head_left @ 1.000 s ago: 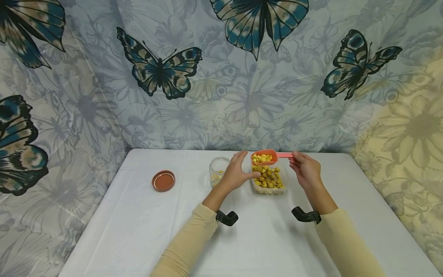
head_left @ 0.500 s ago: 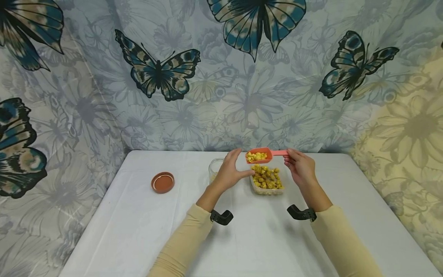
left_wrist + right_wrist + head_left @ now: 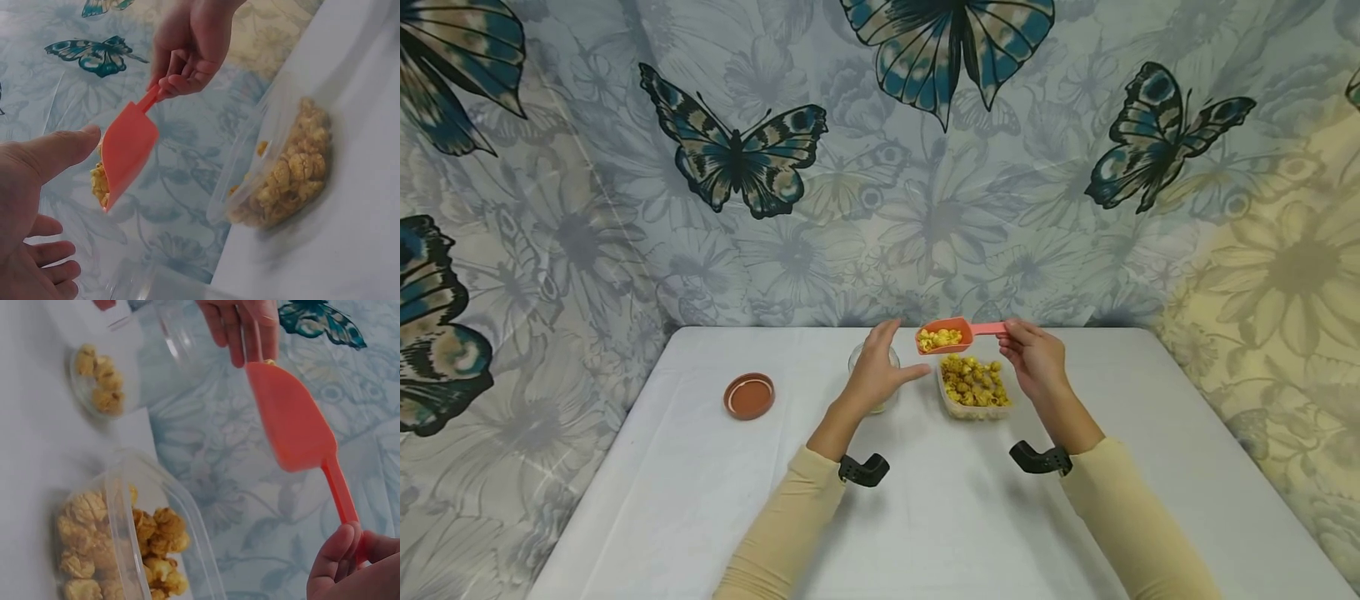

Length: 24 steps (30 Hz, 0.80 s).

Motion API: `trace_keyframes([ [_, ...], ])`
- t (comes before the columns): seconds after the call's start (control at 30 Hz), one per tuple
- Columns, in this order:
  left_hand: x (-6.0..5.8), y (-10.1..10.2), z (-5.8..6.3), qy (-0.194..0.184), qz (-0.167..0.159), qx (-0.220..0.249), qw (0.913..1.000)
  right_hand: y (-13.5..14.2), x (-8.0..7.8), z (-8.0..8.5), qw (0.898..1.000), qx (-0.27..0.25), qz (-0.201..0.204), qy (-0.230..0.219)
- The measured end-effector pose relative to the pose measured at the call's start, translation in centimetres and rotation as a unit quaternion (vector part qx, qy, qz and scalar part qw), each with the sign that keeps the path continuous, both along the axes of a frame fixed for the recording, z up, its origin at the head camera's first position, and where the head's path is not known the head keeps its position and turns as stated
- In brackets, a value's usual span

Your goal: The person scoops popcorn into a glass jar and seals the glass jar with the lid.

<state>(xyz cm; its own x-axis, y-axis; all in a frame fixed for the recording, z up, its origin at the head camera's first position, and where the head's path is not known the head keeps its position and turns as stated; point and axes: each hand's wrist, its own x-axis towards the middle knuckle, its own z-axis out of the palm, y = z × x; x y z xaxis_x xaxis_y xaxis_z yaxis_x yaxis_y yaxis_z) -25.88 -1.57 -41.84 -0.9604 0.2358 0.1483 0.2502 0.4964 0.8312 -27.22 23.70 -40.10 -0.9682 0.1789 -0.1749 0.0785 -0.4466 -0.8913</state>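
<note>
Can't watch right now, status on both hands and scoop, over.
Right hand gripping scoop, popcorn aboard. Left hand holds nothing. Head view: left hand partly hides jar.

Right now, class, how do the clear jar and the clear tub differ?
The jar is round; the tub is boxy. The jar looks narrower than the tub. The jar holds a few popcorn pieces; the tub holds a larger heap. Both are see-through and lidless.

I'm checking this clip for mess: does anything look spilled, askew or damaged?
Nothing stands out. The visible popcorn sits in the scoop, the clear tub and the clear jar, with no spilled pieces to be seen on the table. The right hand grips the scoop, and the brown lid lies flat.
</note>
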Motion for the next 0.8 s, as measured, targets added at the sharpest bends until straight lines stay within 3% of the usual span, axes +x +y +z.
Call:
trace_keyframes([
  [0.2,0.2,-0.7,-0.3,-0.008,0.022,-0.004,0.9997,-0.9,-0.1,-0.2,1.0,0.022,0.007,-0.014],
  [0.6,0.2,-1.9,-1.4,0.016,0.062,-0.047,0.9968,-2.3,-0.6,-0.9,0.999,0.039,0.018,-0.017],
  [0.8,-0.2,-3.0,-2.3,0.006,0.07,-0.037,0.9968,-2.8,-0.6,-1.0,0.999,0.039,0.028,-0.014],
])
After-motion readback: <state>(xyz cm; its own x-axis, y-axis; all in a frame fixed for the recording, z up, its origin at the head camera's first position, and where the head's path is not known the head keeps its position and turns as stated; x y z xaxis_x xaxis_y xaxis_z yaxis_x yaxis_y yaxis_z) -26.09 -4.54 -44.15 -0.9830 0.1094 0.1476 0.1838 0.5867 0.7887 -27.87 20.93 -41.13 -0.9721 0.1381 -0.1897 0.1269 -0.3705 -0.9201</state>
